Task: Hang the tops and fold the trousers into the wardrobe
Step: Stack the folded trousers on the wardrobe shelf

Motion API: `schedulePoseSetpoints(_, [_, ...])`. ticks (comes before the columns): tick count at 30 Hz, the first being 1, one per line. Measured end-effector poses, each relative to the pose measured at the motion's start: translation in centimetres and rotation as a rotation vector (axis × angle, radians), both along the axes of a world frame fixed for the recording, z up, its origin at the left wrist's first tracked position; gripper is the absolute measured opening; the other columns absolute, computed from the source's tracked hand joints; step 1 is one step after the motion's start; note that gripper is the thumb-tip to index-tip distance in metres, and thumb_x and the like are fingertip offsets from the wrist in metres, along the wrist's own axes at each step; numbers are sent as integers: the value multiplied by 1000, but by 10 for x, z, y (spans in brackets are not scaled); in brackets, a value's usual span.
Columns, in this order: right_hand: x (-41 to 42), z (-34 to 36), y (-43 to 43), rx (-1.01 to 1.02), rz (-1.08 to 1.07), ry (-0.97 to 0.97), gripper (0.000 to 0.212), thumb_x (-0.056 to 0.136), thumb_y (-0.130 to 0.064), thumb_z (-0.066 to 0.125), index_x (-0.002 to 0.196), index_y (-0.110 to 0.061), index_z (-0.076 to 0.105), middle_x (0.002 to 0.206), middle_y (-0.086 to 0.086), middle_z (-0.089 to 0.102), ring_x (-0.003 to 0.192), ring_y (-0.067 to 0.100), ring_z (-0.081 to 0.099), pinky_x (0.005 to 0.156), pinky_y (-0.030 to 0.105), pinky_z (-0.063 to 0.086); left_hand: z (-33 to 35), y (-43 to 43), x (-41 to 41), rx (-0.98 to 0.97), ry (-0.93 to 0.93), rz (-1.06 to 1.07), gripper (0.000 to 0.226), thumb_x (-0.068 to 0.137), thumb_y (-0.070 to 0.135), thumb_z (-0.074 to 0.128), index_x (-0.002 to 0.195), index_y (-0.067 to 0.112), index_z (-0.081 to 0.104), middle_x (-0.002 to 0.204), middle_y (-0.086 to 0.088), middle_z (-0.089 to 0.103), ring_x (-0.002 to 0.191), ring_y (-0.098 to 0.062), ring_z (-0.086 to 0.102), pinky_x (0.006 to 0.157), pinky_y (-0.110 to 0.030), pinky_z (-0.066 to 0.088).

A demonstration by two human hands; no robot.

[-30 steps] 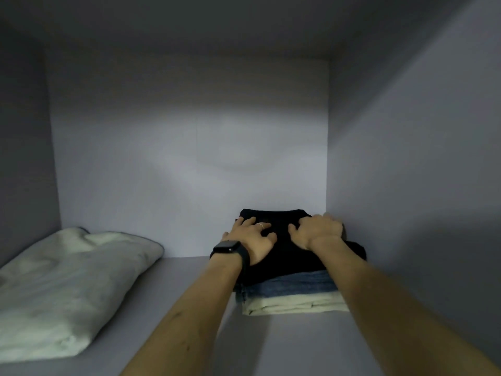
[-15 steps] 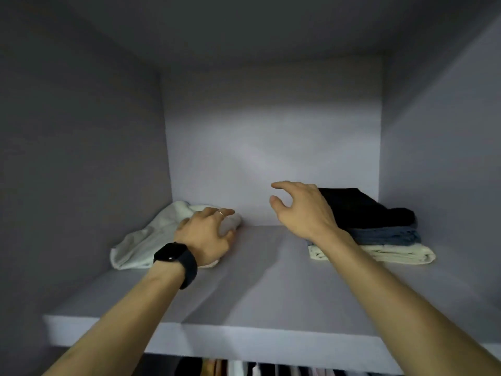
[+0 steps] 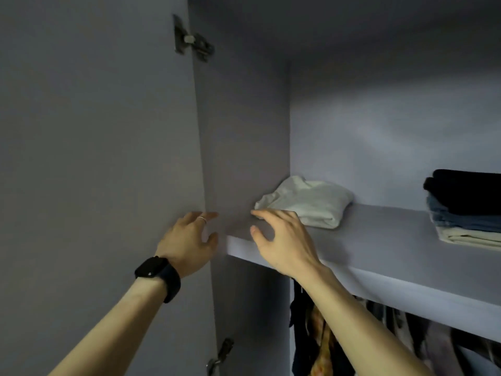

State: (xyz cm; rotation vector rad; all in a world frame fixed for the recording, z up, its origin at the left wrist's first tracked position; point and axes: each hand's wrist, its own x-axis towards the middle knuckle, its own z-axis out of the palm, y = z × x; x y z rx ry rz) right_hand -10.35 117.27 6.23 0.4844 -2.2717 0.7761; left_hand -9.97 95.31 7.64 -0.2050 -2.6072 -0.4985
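Note:
A stack of folded trousers (image 3: 466, 210), black on blue denim on cream, lies at the right end of the wardrobe shelf (image 3: 379, 278). A folded white garment (image 3: 306, 202) lies at the shelf's left back corner. My left hand (image 3: 189, 242), with a black watch and a ring, has its fingers spread against the open wardrobe door (image 3: 95, 158), holding nothing. My right hand (image 3: 279, 240) hovers with relaxed fingers over the shelf's left front corner, just in front of the white garment, and is empty.
Below the shelf hang several tops (image 3: 320, 335), dark and patterned. Door hinges show at the top (image 3: 193, 42) and bottom (image 3: 221, 356) of the wardrobe's left side panel (image 3: 244, 145).
Both hands have left the trouser stack and pulled back out of the shelf to the left. My view has swung left, so the door now fills the left side.

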Motion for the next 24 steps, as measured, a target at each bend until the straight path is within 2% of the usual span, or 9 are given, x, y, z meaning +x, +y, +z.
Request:
schedulePoseSetpoints(4, [17, -14, -45, 8, 174, 4, 38, 96, -41, 58, 134, -33, 62, 133, -16, 62, 123, 12, 49, 103, 29, 42, -19, -31, 63, 14, 98, 152, 49, 97, 45, 50, 145, 43, 41, 145, 11, 46, 132, -18, 43, 102, -38, 42])
schedulePoseSetpoints(8, [43, -40, -84, 10, 373, -30, 37, 97, -42, 57, 134, -36, 62, 132, -19, 61, 122, 5, 47, 97, 13, 32, -41, -64, 130, 76, 158, 325, 45, 96, 41, 53, 141, 43, 49, 137, 11, 52, 125, -17, 47, 98, -37, 44])
schedulePoseSetpoints(11, [78, -65, -122, 12, 573, -50, 34, 98, -38, 60, 131, -34, 65, 126, -17, 64, 117, 7, 50, 96, -1, 23, -62, -96, 193, 90, 182, 505, 42, 95, 35, 58, 137, 39, 55, 127, 7, 59, 119, -20, 52, 98, -40, 46])
schedulePoseSetpoints(12, [91, -73, -134, 21, 629, -66, 33, 98, -37, 61, 130, -34, 66, 123, -17, 65, 115, 8, 52, 97, 1, 25, -68, -107, 215, 97, 203, 557, 41, 94, 33, 60, 135, 38, 57, 124, 6, 60, 117, -20, 53, 96, -40, 47])
schedulePoseSetpoints(14, [113, -90, -153, 22, 727, -73, 32, 97, -37, 61, 129, -35, 67, 120, -18, 65, 113, 8, 53, 97, 13, 37, -82, -123, 256, 116, 239, 645, 39, 93, 30, 62, 132, 36, 61, 122, 6, 63, 114, -19, 56, 92, -38, 49])
schedulePoseSetpoints(17, [155, -119, -189, 66, 906, -103, 33, 97, -41, 57, 128, -36, 67, 117, -20, 65, 111, 6, 53, 93, 22, 46, -112, -150, 325, 118, 170, 854, 38, 93, 30, 61, 131, 36, 60, 121, 5, 64, 114, -20, 56, 88, -36, 49])
schedulePoseSetpoints(21, [211, -159, -242, 179, 1089, -178, 32, 98, -42, 56, 129, -40, 65, 120, -21, 63, 116, 3, 48, 93, 25, 47, -158, -181, 409, 147, -25, 1145, 40, 94, 35, 57, 135, 36, 56, 125, 2, 62, 117, -22, 54, 93, -40, 47])
schedulePoseSetpoints(24, [241, -186, -285, 280, 1179, -201, 33, 99, -44, 54, 131, -42, 63, 124, -21, 62, 119, 5, 47, 99, 27, 44, -191, -201, 454, 182, -149, 1270, 43, 95, 35, 54, 138, 35, 54, 128, 0, 61, 121, -24, 53, 97, -42, 44])
